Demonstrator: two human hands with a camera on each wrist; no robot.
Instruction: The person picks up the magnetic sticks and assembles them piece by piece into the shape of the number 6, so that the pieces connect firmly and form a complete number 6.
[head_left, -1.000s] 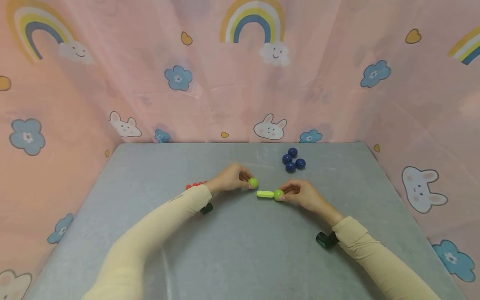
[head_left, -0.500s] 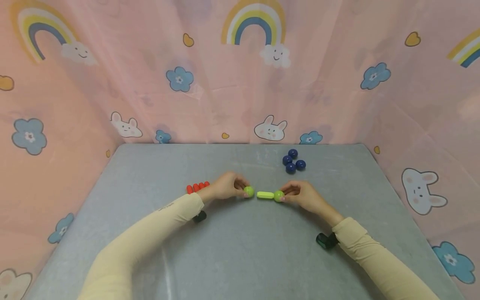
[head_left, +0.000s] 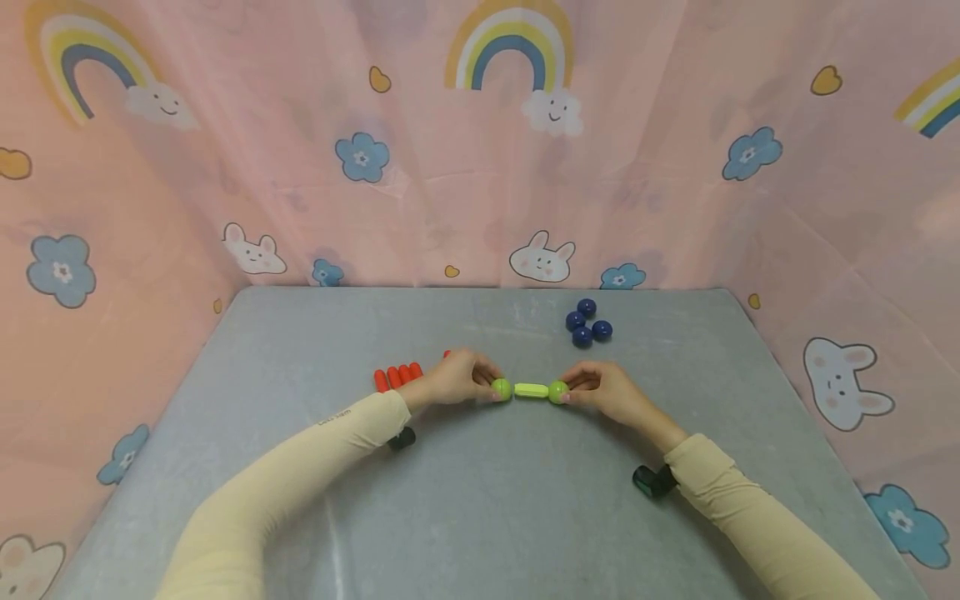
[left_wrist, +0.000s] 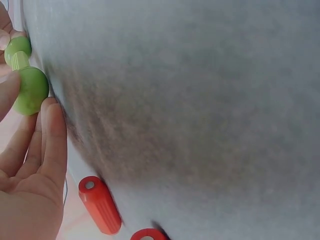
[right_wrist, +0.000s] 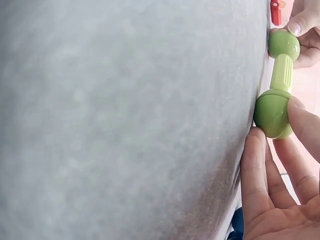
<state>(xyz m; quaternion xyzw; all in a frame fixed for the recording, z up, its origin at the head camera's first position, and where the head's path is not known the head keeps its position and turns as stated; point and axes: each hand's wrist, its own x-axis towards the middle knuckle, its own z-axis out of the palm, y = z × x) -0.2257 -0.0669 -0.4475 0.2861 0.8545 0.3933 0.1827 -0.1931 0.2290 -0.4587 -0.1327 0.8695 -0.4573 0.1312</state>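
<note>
My left hand (head_left: 459, 377) pinches a green ball (head_left: 501, 389) between thumb and fingertips, low over the grey table. Across from it, my right hand (head_left: 613, 392) holds a second green ball (head_left: 558, 392) the same way. Between the two balls lies a short yellow-green ribbed rod (head_left: 531, 390), in line with both. Its right end meets the ball in my right hand. The left end is right at the ball in my left hand, and in the right wrist view the rod (right_wrist: 281, 72) seems to span from ball to ball.
Several red rods (head_left: 393, 378) lie side by side left of my left hand; one red rod (left_wrist: 100, 205) shows a silvery disc in its end. Another red piece (head_left: 447, 354) peeks out behind that hand. Several dark blue balls (head_left: 582, 337) sit at the back right of the table (head_left: 480, 500).
My left hand has come down toward the table with its green ball, then slid right until the ball is at the rod's left end. My right hand and its ball have stayed put.
</note>
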